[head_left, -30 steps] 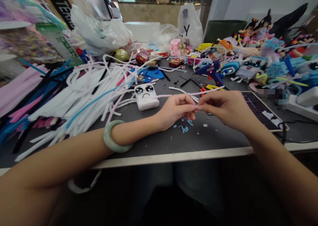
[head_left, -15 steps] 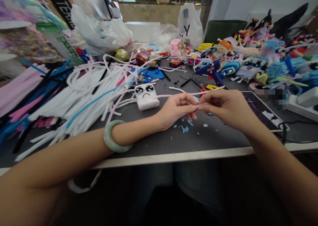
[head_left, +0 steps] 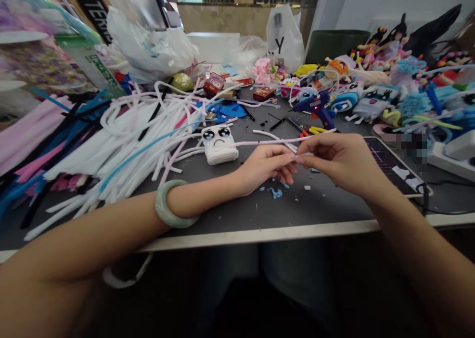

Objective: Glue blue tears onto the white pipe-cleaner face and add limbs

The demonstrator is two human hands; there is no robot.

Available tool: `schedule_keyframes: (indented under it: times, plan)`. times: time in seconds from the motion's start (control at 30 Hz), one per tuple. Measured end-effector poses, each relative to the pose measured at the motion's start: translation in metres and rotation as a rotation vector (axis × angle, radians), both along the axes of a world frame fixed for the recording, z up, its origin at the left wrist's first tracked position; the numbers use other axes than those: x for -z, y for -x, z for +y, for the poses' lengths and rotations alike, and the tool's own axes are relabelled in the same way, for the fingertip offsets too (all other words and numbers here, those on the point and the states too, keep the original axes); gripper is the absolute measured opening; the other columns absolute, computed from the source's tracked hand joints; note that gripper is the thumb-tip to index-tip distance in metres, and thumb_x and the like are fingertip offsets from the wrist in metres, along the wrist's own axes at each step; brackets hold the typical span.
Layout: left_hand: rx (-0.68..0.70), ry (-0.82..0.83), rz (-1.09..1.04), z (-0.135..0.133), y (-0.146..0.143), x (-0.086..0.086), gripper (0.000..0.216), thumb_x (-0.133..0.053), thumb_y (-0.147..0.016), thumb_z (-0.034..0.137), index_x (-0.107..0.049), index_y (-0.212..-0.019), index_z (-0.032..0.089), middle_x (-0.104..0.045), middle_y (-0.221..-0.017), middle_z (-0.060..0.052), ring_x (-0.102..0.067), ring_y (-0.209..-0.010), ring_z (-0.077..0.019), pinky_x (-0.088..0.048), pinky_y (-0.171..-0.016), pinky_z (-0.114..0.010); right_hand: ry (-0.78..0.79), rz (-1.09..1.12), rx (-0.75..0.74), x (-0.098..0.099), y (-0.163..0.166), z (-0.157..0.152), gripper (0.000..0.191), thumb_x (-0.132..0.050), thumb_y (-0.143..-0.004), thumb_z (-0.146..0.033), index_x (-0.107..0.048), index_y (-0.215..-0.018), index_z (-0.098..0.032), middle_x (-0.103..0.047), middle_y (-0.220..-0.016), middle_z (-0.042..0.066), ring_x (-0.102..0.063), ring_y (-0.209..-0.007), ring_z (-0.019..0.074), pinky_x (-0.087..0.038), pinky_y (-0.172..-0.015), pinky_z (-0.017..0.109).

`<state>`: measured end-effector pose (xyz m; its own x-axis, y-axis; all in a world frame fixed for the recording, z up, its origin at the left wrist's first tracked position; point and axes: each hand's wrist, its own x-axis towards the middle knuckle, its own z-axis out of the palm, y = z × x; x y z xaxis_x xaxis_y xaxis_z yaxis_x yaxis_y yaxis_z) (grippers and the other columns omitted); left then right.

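Observation:
My left hand (head_left: pixel 269 164) and my right hand (head_left: pixel 336 160) meet fingertip to fingertip above the dark table. Between the right thumb and forefinger shows a thin white pipe cleaner (head_left: pixel 305 155), mostly hidden by the fingers. The left thumb and forefinger pinch at its left end, while the other left fingers are loosely curled. Left of my hands stands a white pipe-cleaner figure (head_left: pixel 219 145) with big teary eyes and a frown. A long pink pipe cleaner (head_left: pixel 260 142) runs just behind both hands. Light blue scraps (head_left: pixel 275 193) lie beneath them.
Heaped white pipe cleaners (head_left: pixel 92 150) cover the left side. Behind my right hand lie a blue glue gun (head_left: pixel 315 105), its red light lit, and pliers with orange and yellow handles (head_left: pixel 315 130). A phone (head_left: pixel 389 165), power strip (head_left: pixel 452 157) and several plush figures (head_left: pixel 376 103) occupy the right.
My left fingers have shifted slightly down and curled a little more, uncovering more of the pink pipe cleaner behind. My right hand stays almost where it was, still pinching.

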<state>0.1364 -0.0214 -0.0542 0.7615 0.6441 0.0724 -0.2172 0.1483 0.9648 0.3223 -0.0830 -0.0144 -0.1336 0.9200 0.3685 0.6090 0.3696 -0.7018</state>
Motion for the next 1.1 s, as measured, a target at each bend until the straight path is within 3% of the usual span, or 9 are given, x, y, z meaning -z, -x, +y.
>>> schedule_keyframes:
  times: [0.13,0.5,1.1]
  plan:
    - [0.013,-0.012,0.013,0.0005,0.0010,0.0005,0.026,-0.069,-0.087,0.034,-0.061,-0.076,0.012,-0.067,-0.071,-0.002,-0.067,-0.058,-0.0092,-0.050,-0.056,-0.020,-0.024,-0.003,-0.002,0.0004,-0.0001,0.0009,0.014,-0.077,-0.079,-0.035,-0.077,-0.082,-0.022,-0.069,-0.072,0.000,-0.055,-0.061,0.0129,-0.039,-0.058,0.030]
    - [-0.004,-0.076,0.000,0.0023,0.0017,0.0032,0.032,-0.076,-0.083,0.042,-0.063,-0.081,0.013,-0.067,-0.071,-0.001,-0.064,-0.057,-0.0093,-0.048,-0.055,-0.021,-0.002,0.010,-0.008,-0.0010,0.0014,-0.0003,0.015,-0.076,-0.079,-0.037,-0.076,-0.082,-0.022,-0.070,-0.072,0.001,-0.054,-0.060,0.0129,-0.040,-0.057,0.029]
    - [-0.045,-0.179,0.040,0.0009,0.0027,-0.0001,0.033,-0.078,-0.079,0.042,-0.063,-0.082,0.013,-0.065,-0.062,-0.001,-0.055,-0.053,-0.0071,-0.041,-0.054,-0.020,0.017,0.008,-0.017,-0.0027,0.0006,-0.0011,0.021,-0.079,-0.077,-0.041,-0.075,-0.079,-0.021,-0.066,-0.065,0.000,-0.053,-0.057,0.0123,-0.038,-0.054,0.028]
